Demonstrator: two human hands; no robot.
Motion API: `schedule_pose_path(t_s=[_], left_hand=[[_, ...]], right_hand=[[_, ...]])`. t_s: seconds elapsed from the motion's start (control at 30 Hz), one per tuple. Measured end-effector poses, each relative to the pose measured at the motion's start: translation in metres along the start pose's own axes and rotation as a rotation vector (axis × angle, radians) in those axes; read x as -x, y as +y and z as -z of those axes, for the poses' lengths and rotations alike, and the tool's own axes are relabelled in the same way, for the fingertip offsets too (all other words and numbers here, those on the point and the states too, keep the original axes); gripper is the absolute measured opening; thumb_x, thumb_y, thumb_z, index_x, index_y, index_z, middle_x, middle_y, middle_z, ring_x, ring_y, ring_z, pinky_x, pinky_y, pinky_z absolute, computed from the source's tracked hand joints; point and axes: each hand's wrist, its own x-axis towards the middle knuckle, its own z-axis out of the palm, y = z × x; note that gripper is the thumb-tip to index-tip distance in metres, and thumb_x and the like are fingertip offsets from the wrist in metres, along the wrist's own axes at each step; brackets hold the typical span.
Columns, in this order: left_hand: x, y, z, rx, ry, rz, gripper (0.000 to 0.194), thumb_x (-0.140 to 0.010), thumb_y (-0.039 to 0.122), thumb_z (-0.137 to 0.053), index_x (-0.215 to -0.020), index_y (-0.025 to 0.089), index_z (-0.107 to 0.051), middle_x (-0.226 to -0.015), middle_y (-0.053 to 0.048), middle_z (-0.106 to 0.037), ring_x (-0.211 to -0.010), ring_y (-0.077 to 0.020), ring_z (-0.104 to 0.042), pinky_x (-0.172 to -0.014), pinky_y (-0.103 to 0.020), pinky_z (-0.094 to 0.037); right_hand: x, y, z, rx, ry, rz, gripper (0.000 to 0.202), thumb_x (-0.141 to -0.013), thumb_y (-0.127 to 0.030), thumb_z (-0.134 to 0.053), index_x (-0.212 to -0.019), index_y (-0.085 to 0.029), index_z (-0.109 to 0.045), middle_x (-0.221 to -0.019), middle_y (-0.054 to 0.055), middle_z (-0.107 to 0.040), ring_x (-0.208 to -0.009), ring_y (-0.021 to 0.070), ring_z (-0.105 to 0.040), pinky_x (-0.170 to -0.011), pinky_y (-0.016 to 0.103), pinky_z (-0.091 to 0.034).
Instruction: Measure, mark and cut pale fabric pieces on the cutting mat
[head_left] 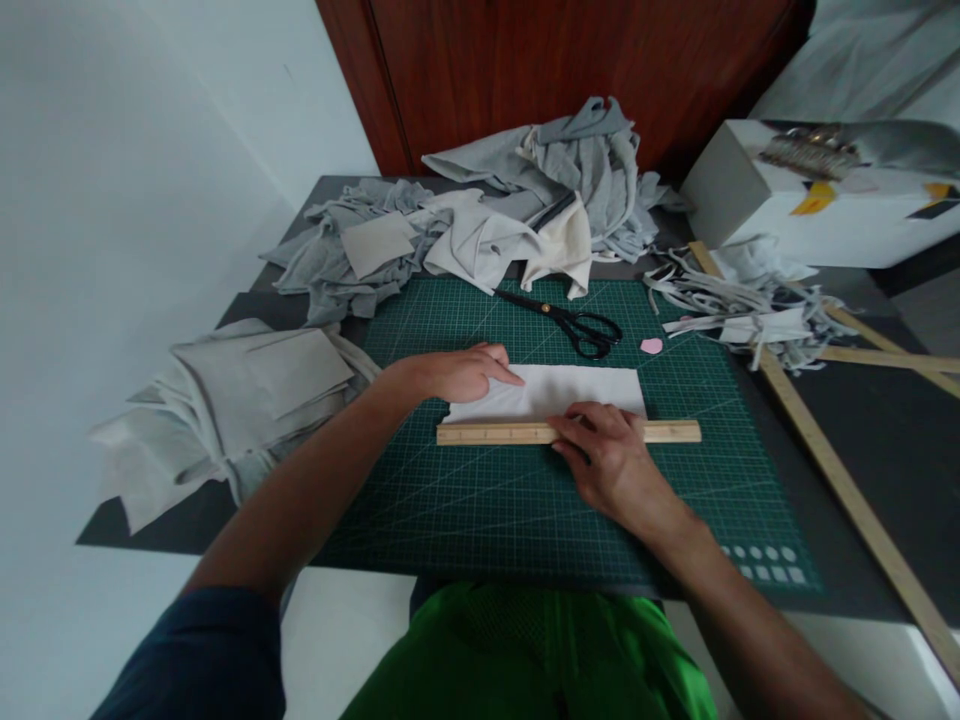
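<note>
A white strip of cloth (577,388) lies flat on the green cutting mat (480,510). On its left part rests my left hand (466,374), index finger stretched out and touching the cloth, the other fingers loosely bent; nothing shows in its grasp. My right hand (606,452) grips a wooden ruler (491,434) near its middle, thumb on the near side and fingers over the far side. The ruler lies along the cloth's near edge, partly hidden by that hand. Beyond the cloth are black-handled scissors (574,322), blades pointing left.
Grey and white cloth is heaped along the back (480,240), with stacked pieces (277,375) at left. To the right lie thin fabric strips (750,310), long wooden sticks (840,470) and a pink scrap (652,346). A white box (810,205) stands at the back right.
</note>
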Motion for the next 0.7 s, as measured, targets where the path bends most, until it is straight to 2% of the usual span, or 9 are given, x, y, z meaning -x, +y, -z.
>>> schedule_pose_path(t_s=[0.13, 0.3, 0.47, 0.7], left_hand=[[-0.001, -0.001, -0.001, 0.009, 0.002, -0.008, 0.071, -0.081, 0.007, -0.043, -0.146, 0.028, -0.064, -0.138, -0.005, -0.058, -0.126, -0.0193, -0.051, -0.114, -0.032, -0.037], [0.0, -0.001, -0.001, 0.021, 0.016, -0.02, 0.068, -0.083, 0.006, -0.042, -0.145, 0.023, -0.065, -0.136, -0.008, -0.058, -0.127, -0.0189, -0.052, -0.113, -0.03, -0.038], [0.001, 0.001, -0.001, -0.048, 0.054, -0.033, 0.067, -0.086, 0.004, -0.043, -0.144, 0.028, -0.065, -0.134, -0.004, -0.06, -0.126, -0.0172, -0.053, -0.112, -0.027, -0.038], [0.003, 0.005, -0.004, -0.032, 0.106, -0.024, 0.063, -0.089, 0.005, -0.044, -0.144, 0.026, -0.065, -0.13, -0.006, -0.06, -0.125, -0.0189, -0.053, -0.114, -0.03, -0.038]], right_hand=[[0.002, -0.009, -0.007, 0.061, -0.01, -0.034, 0.029, -0.099, -0.023, -0.061, -0.126, -0.024, -0.072, -0.121, 0.011, -0.068, -0.105, 0.0289, -0.057, -0.088, 0.045, -0.04], [0.006, -0.018, -0.011, 0.089, 0.016, -0.077, 0.03, -0.099, -0.022, -0.061, -0.127, -0.022, -0.071, -0.12, 0.012, -0.067, -0.108, 0.0306, -0.053, -0.09, 0.048, -0.042], [0.012, -0.028, -0.017, 0.081, 0.055, -0.14, 0.033, -0.1, -0.019, -0.057, -0.132, -0.018, -0.068, -0.125, 0.014, -0.066, -0.112, 0.0306, -0.054, -0.093, 0.049, -0.044], [0.021, -0.029, -0.023, 0.039, 0.067, -0.132, 0.048, -0.097, -0.011, -0.054, -0.145, -0.014, -0.059, -0.137, 0.015, -0.063, -0.124, 0.0319, -0.049, -0.104, 0.05, -0.043]])
